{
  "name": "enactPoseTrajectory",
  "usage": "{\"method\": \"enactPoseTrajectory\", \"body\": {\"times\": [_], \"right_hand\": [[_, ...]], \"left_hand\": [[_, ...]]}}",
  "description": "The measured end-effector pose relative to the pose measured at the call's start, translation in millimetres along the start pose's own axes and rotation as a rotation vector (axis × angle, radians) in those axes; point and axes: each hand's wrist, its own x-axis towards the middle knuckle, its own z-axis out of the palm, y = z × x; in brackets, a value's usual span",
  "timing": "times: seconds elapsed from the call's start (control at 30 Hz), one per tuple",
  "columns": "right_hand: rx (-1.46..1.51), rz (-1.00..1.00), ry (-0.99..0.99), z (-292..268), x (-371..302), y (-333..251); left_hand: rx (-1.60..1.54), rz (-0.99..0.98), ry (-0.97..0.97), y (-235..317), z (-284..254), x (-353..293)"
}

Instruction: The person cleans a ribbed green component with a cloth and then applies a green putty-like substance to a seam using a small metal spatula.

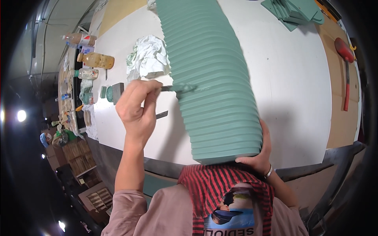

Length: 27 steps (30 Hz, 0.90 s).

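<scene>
A long row of thin green sheets (214, 94), fanned out like overlapping steps, runs from the far edge toward my body. My left hand (138, 104) is closed on a slim dark tool (169, 88). The tool's far end is smeared by motion over the left edge of the sheets, so its kind is unclear. My right hand (262, 153) wraps around the near right corner of the sheets, thumb across the front and fingers along the side. Beside the sheets on the left lies a crumpled white cloth (149, 57) with green stains.
On the white table (287, 78), a dark flat strip (161, 115) and a grey block (118, 93) lie near my left hand. Several bottles, including one of amber liquid (98, 60), stand left. At right are more green pieces (289, 13) and a red-headed mallet (344, 51).
</scene>
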Motion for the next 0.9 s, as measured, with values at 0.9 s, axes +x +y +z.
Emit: {"method": "enactPoseTrajectory", "body": {"times": [0.9], "right_hand": [[0.018,0.031,0.008,-1,-3,-1]], "left_hand": [[-0.485,-0.233,-0.262,-32,7,-23]]}}
